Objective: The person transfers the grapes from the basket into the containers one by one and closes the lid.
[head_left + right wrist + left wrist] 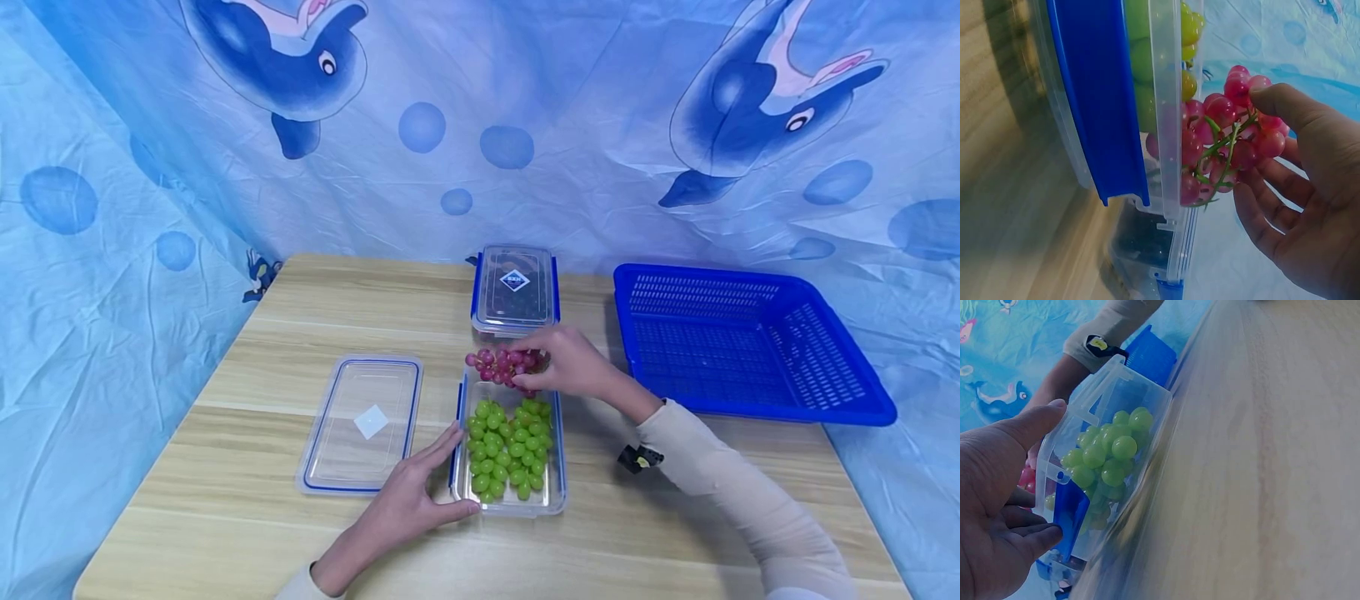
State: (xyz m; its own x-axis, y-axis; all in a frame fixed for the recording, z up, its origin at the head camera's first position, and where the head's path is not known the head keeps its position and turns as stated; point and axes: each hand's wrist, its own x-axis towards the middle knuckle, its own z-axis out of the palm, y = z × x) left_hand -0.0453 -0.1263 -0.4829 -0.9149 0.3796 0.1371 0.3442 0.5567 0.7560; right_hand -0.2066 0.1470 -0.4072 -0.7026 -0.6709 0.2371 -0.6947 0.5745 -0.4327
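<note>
My right hand pinches a bunch of red grapes over the far end of a clear plastic container. In the right wrist view the thumb and fingers grip the red grapes and their green stems, partly inside the rim. Two bunches of green grapes lie side by side in the container. At its near left corner rests my left hand, thumb and fingers spread around the side. The left wrist view shows its fingertips by the blue side latch.
Left of the container lies its clear lid with a white diamond label. Behind stands a closed container with blue latches. A blue perforated basket sits at the right. A dolphin-print sheet hangs behind the wooden table.
</note>
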